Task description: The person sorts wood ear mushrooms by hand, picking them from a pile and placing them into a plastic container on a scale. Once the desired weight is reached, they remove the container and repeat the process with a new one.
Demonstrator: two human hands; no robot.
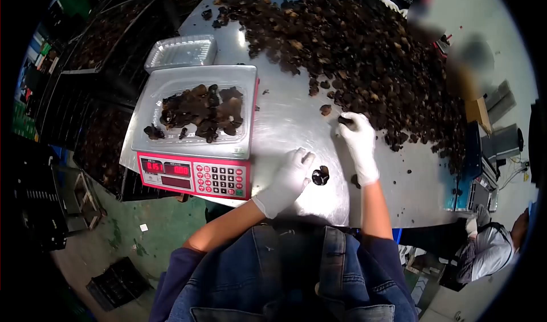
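Observation:
My right hand (359,142), in a white glove, pinches a dark wood ear mushroom (344,120) at the edge of a large pile of wood ear mushrooms (364,54) on the steel table (285,111). My gloved left hand (289,181) rests low over the table, fingers apart and nothing visible in it. Just right of its fingertips lies a single dark mushroom piece (320,175). To the left stands a red and silver digital scale (194,175), its display lit. On its pan is a clear plastic tray (156,108) holding mushroom pieces (199,111).
Another clear plastic tray (181,52) sits behind the scale. Black crates (108,37) with dark pieces are stacked at the left. A co-worker's gloved hands (393,6) are at the pile's far edge. Another person (487,248) is at the lower right.

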